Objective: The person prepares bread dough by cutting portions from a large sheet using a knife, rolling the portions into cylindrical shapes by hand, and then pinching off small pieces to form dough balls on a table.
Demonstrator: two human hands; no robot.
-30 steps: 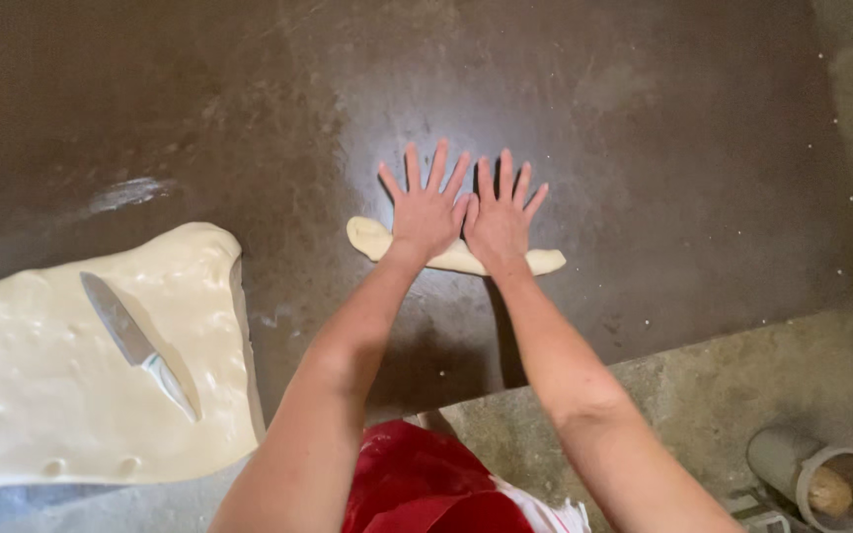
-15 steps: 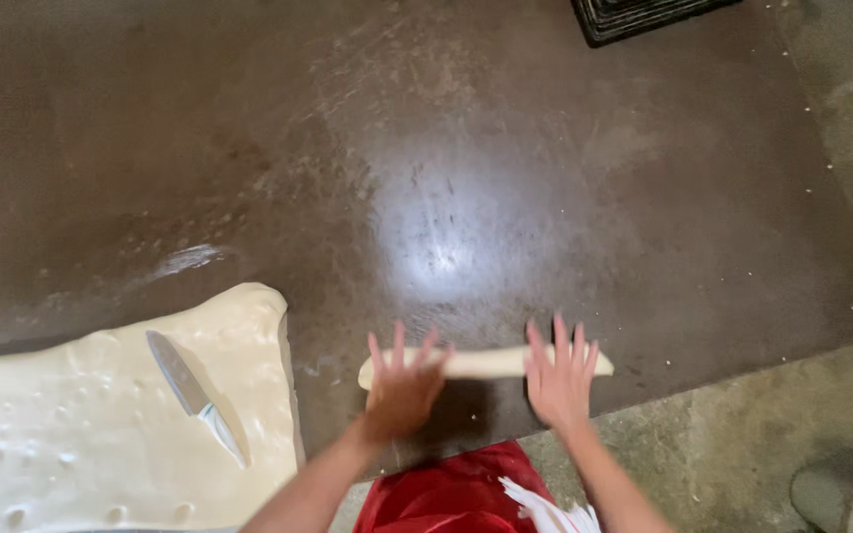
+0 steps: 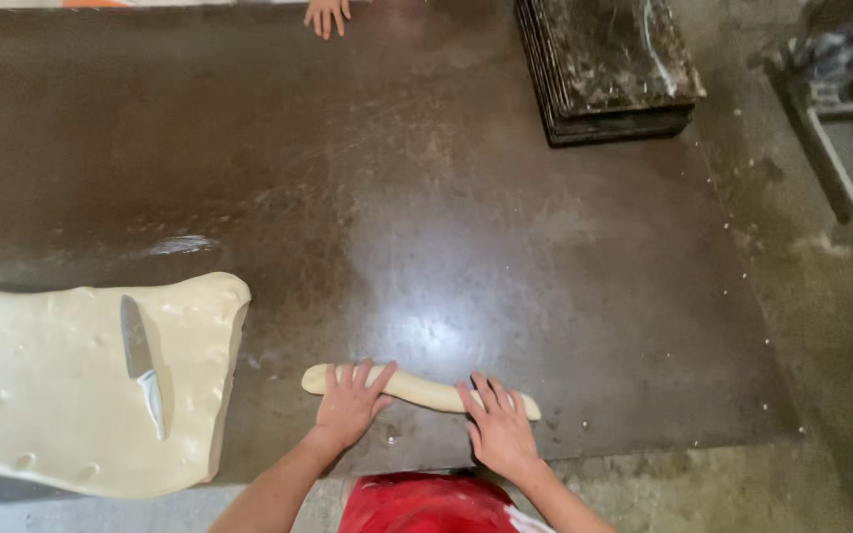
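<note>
- Since the earlier frame both hands have spread apart along the dough rope, which now looks longer and thinner.
- Left hand lies flat, fingers splayed, palm pressing on the rope's left part; it grips nothing.
- Right hand is likewise open and flat, its fingers over the rope's right part, with the bare middle of the rope between the hands.
- Rolling well likely calls for even, light pressure and an outward drift, so the middle does not stay thick.
- Left of the left hand lies a dough sheet with a knife on it.
- Far beyond the hands sit stacked trays and another person's hand.
</note>
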